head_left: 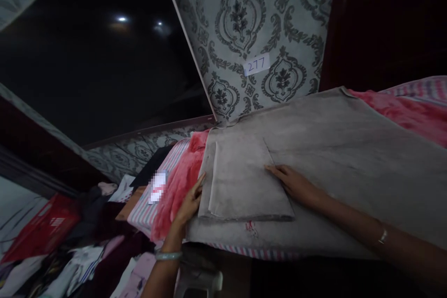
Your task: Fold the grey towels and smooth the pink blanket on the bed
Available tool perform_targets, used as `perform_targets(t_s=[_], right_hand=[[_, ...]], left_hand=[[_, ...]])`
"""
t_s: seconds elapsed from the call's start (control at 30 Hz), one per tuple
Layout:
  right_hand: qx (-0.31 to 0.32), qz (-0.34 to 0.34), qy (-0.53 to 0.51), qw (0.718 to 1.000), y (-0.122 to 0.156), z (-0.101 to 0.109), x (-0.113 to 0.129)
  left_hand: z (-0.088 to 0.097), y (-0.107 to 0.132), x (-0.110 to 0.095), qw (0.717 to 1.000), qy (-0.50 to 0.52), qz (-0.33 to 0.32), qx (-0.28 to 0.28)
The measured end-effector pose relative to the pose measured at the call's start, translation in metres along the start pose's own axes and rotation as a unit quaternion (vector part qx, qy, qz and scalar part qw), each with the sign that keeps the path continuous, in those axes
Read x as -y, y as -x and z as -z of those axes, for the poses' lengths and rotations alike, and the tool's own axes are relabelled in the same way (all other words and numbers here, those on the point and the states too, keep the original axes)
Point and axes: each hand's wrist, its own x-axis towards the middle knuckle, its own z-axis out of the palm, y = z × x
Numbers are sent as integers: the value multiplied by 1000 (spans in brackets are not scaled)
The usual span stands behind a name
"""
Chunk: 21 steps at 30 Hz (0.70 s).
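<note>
A folded grey cloth (240,181) with a soft, plush look lies flat on a larger spread of grey fabric (335,149). My left hand (190,200) rests at the left edge of the folded cloth, fingers stretched along it. At its right edge lies my right hand (296,184), the fingers extended and touching the fabric. Neither hand grips anything. A small red mark (250,227) shows on the grey spread just below the folded cloth.
Pink plush bedding (178,186) and a striped sheet (143,214) lie under the grey spread. A dark television (104,56) leans in at the upper left. Clothes (80,265) and a red bag (45,228) are heaped at lower left. Patterned wallpaper bears a paper label (256,64).
</note>
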Motion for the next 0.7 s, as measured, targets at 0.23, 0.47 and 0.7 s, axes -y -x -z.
perform_targets(t_s=[0.23,0.47,0.7], right_hand=[[-51,25,5,998,3,1,4],[-9,130,-28,991,-12,5,3],[-145,75,-249,954,-71,75,38]], left_hand=[[-11,-1,-12,983,-166,5,-83],[-12,-27,-23,977,-161,-71,-119],[-9,-40,-108,963,-89,-206,-148]])
